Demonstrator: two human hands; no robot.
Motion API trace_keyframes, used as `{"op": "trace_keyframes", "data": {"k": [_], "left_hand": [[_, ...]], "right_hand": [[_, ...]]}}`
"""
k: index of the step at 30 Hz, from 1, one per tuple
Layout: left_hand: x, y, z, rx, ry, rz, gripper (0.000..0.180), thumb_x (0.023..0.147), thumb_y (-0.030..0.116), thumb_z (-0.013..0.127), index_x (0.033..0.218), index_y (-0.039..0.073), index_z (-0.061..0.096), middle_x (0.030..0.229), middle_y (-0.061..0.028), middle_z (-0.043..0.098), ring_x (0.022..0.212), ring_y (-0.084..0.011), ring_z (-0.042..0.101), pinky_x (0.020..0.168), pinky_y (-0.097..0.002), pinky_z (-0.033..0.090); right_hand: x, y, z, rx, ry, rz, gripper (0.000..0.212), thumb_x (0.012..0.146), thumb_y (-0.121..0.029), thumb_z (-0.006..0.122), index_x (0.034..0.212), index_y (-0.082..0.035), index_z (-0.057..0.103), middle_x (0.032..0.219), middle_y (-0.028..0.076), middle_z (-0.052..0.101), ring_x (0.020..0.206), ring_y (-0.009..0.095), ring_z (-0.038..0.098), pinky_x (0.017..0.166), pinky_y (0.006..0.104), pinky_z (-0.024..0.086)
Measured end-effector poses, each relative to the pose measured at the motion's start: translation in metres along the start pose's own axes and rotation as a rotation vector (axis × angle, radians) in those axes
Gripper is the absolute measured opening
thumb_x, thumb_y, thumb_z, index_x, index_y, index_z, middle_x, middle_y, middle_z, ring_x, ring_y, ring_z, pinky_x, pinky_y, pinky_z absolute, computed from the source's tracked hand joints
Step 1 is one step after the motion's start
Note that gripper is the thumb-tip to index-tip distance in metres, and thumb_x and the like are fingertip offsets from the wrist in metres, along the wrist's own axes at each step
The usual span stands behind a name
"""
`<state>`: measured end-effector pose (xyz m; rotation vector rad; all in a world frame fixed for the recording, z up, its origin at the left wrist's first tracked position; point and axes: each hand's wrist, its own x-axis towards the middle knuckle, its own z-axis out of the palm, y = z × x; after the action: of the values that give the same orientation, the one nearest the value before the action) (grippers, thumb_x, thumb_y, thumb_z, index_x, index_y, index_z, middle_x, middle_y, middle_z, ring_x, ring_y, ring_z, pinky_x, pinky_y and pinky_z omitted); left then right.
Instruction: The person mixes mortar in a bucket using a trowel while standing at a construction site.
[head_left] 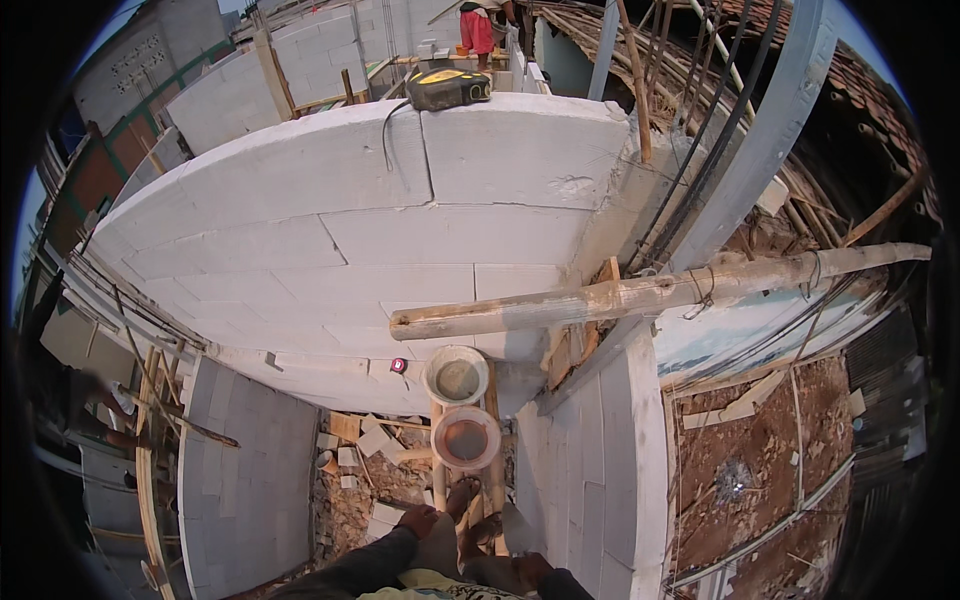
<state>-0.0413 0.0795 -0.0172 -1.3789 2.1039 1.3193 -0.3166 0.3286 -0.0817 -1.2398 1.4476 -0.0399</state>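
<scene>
Head view: left hand (418,520) and right hand (533,570) are apart, their grip unclear, before the front bucket (438,438), which feet (463,496) should better not knock.

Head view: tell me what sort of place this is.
Most likely an outdoor building site: it has an unfinished-looking wall of large white rectangular blocks, a thick, round, tan bamboo-like pole and a round white bucket holding a grey mix.
</scene>
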Motion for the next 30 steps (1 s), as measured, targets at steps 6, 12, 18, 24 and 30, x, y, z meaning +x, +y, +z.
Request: {"op": "trace_keyframes", "data": {"k": [6, 12, 18, 24, 30], "left_hand": [[0.007, -0.173, 0.044, 0.347, -0.150, -0.277, 0.036, 0.091, 0.033, 0.042, 0.103, 0.006, 0.063, 0.103, -0.0164, 0.062, 0.097, -0.0333, 0.060, 0.088, -0.0436, 0.046], [0.057, -0.144, 0.044, 0.305, -0.119, -0.121, 0.037, 0.085, 0.036, 0.048, 0.100, 0.006, 0.064, 0.103, -0.0206, 0.062, 0.096, -0.0365, 0.059, 0.082, -0.0459, 0.047], [0.208, -0.148, 0.028, -0.095, 0.234, -0.582, 0.045, 0.082, 0.039, 0.055, 0.109, 0.004, 0.060, 0.112, -0.0207, 0.060, 0.104, -0.0360, 0.058, 0.090, -0.0443, 0.045], [0.327, -0.098, 0.048, -0.386, 0.441, -0.656, 0.087, 0.065, 0.049, 0.073, 0.122, -0.010, 0.045, 0.123, -0.0304, 0.050, 0.116, -0.0407, 0.049, 0.095, -0.0440, 0.041], [0.353, -0.125, 0.066, -0.605, 0.693, -0.475, 0.084, 0.066, 0.039, 0.077, 0.122, -0.013, 0.042, 0.120, -0.0297, 0.052, 0.113, -0.0385, 0.051, 0.095, -0.0394, 0.040]], "right_hand": [[0.048, -0.005, 0.038, -0.036, 0.224, -0.059, 0.029, 0.087, -0.033, 0.046, 0.097, -0.012, 0.064, 0.079, 0.013, 0.064, 0.069, 0.025, 0.064, 0.063, 0.0352, 0.051], [0.050, 0.007, 0.073, 0.525, 0.230, 0.348, 0.024, 0.088, -0.030, 0.049, 0.096, -0.012, 0.061, 0.077, 0.011, 0.060, 0.064, 0.021, 0.062, 0.058, 0.0327, 0.050], [0.117, -0.023, 0.040, 1.273, 0.334, 0.359, 0.013, 0.084, -0.019, 0.055, 0.092, -0.009, 0.055, 0.070, 0.007, 0.055, 0.057, 0.018, 0.058, 0.053, 0.0313, 0.049], [0.201, 0.012, -0.030, 1.558, 0.456, 0.321, 0.013, 0.082, -0.015, 0.058, 0.086, -0.008, 0.048, 0.066, 0.005, 0.052, 0.051, 0.016, 0.054, 0.044, 0.0337, 0.048], [0.257, 0.016, -0.033, 1.577, 0.455, 0.432, 0.011, 0.081, -0.011, 0.055, 0.090, -0.009, 0.048, 0.066, 0.003, 0.050, 0.050, 0.015, 0.051, 0.044, 0.0323, 0.046]]}}
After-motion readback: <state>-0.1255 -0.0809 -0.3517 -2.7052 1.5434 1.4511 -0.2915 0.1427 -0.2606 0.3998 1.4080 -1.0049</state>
